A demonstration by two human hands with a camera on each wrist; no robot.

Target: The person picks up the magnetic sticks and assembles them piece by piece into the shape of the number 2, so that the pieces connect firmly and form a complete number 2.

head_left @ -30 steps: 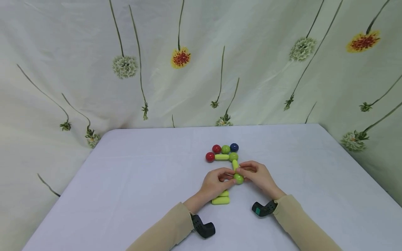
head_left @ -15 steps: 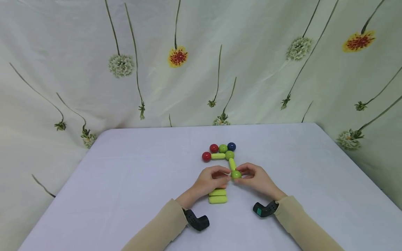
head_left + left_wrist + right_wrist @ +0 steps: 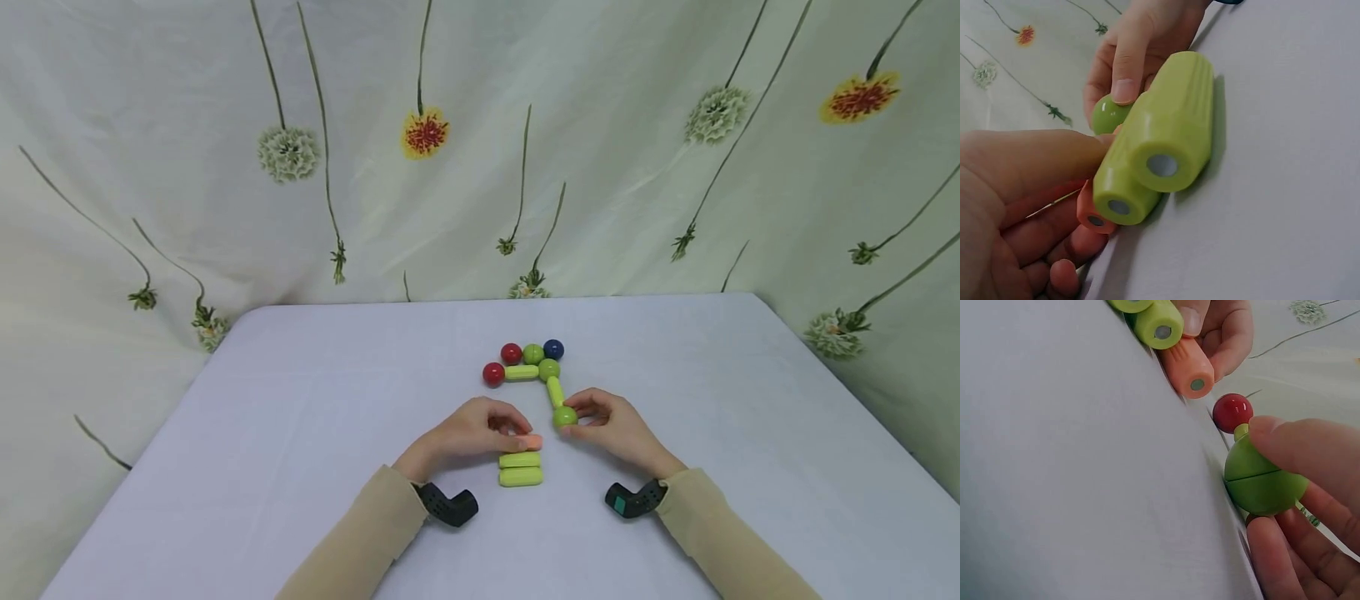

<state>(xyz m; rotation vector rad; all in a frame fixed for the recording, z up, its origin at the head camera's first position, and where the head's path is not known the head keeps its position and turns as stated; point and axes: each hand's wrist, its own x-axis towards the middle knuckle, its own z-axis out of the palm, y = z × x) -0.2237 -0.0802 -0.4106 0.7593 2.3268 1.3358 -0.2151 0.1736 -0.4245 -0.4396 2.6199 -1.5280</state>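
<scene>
In the head view my left hand (image 3: 480,427) pinches an orange rod (image 3: 533,442) lying above two yellow-green rods (image 3: 521,477). In the left wrist view, round grey discs show in the ends of the yellow-green rods (image 3: 1175,119) and the orange rod (image 3: 1092,215). My right hand (image 3: 618,427) pinches a green ball (image 3: 565,417) between thumb and fingers. This ball ends a chain: a yellow-green rod (image 3: 555,392) runs up to another green ball (image 3: 549,369), from which a second rod (image 3: 522,372) leads left to a red ball (image 3: 493,374).
Behind the chain sit a red ball (image 3: 512,354), a green ball (image 3: 533,354) and a dark blue ball (image 3: 553,349), close together. A white cloth covers the table (image 3: 337,417). A flower-printed curtain (image 3: 480,150) hangs behind it.
My left hand has left the green ball and moved left and slightly down to the orange rod. The right hand's fingers have shifted from the rod's end onto the green ball.
</scene>
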